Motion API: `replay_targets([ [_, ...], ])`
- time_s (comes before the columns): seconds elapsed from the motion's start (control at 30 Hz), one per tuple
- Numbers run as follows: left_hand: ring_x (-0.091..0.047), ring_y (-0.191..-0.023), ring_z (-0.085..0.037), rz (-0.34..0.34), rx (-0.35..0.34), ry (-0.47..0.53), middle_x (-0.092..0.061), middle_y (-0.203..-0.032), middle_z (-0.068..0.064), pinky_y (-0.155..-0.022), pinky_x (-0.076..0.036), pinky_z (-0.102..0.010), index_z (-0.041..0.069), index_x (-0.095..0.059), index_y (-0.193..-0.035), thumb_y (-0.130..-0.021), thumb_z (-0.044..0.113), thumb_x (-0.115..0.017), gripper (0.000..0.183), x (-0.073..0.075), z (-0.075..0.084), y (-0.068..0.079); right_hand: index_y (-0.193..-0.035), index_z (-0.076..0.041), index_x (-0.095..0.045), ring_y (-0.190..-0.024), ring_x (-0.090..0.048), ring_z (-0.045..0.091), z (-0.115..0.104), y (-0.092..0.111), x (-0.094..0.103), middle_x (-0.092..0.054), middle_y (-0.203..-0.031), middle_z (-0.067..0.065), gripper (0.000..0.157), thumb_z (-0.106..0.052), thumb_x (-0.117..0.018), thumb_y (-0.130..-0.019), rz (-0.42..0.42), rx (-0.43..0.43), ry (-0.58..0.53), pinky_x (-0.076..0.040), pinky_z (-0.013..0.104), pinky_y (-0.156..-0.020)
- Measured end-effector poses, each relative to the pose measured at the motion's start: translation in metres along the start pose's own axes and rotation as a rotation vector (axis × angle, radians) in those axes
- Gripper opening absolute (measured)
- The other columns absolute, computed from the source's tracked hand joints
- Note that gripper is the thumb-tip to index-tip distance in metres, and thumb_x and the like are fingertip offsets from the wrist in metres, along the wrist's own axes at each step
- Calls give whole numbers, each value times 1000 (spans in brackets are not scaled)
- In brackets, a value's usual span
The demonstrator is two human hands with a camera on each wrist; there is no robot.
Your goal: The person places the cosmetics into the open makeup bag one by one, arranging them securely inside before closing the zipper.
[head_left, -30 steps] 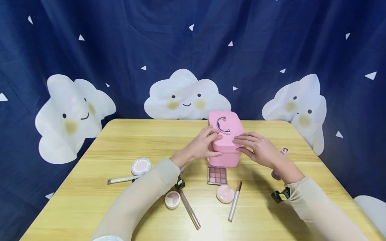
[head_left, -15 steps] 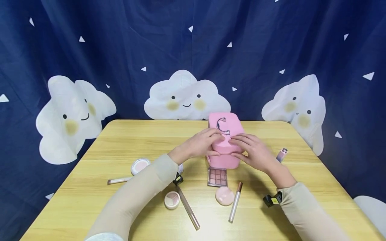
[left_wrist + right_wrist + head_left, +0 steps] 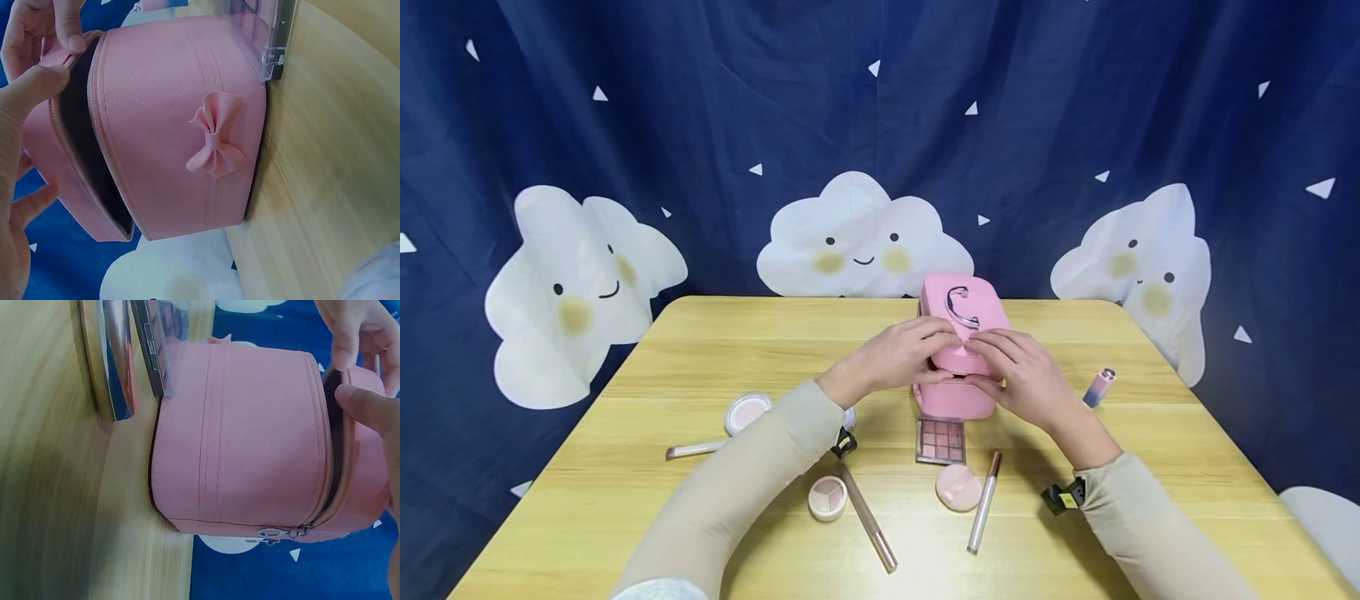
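Note:
A pink makeup case with a silver handle stands toward the back of the table. Its lid is raised a little at the front, and a dark gap shows along the zip. My left hand pinches the lid's front edge, thumb at the rim and fingers on top. Beside it, my right hand holds the same edge in the same way. A pink bow sits on the case's front or side wall. Zip pulls hang at one side. The inside is too dark to make out.
Right before the case lies an eyeshadow palette. Nearer are a pink powder puff, a lip gloss tube, a three-colour pot and a brown pen-like stick. A compact, a brush and a pink-blue tube lie farther out.
Both hands have closed in on the middle of the lid's front edge, the right one moving left. The lid has risen slightly, and a gap has opened under it.

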State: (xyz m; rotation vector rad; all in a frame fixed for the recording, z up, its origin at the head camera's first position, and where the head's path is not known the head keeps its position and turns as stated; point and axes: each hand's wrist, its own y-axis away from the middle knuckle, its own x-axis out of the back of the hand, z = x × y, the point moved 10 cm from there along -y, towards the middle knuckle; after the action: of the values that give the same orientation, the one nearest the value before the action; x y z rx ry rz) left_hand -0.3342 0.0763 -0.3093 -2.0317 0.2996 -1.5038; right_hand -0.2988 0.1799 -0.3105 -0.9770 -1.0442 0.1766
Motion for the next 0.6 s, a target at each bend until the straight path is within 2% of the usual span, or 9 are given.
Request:
replay_targets([
  [0.17,-57,-111,-19,95,-12,-35,-62,-116,-5,-101,-44,-25,7,-67,-114,-85,36,-76,42,8,3,-1,-119,-1,-67,-104,-62,36,-9,-1,5,-66,-115,15,38,-30,-64,-94,77,60,56,-51,50,-90],
  [0.3,-56,-114,-20,154,-10,-10,-61,-118,-8,-105,-41,-26,6,-65,-116,-86,36,-76,44,12,2,1,-119,-1,-67,-101,-64,35,-15,-1,9,-67,-114,15,36,-25,-64,-93,126,81,100,-53,48,-85],
  [0.47,-51,-121,-25,145,57,25,-56,-128,-12,-110,-35,-29,6,-58,-128,-84,32,-78,54,7,-12,4,-117,1,-67,-98,-64,35,-13,1,15,-66,-113,16,35,-20,-63,-89,176,53,106,-54,46,-83],
  [0.6,-52,-123,-25,142,136,26,-55,-131,-11,-107,-39,-30,8,-56,-133,-88,24,-75,51,3,-28,4,-114,2,-67,-96,-64,35,-10,2,20,-66,-112,16,34,-18,-62,-87,204,30,101,-54,46,-80],
])
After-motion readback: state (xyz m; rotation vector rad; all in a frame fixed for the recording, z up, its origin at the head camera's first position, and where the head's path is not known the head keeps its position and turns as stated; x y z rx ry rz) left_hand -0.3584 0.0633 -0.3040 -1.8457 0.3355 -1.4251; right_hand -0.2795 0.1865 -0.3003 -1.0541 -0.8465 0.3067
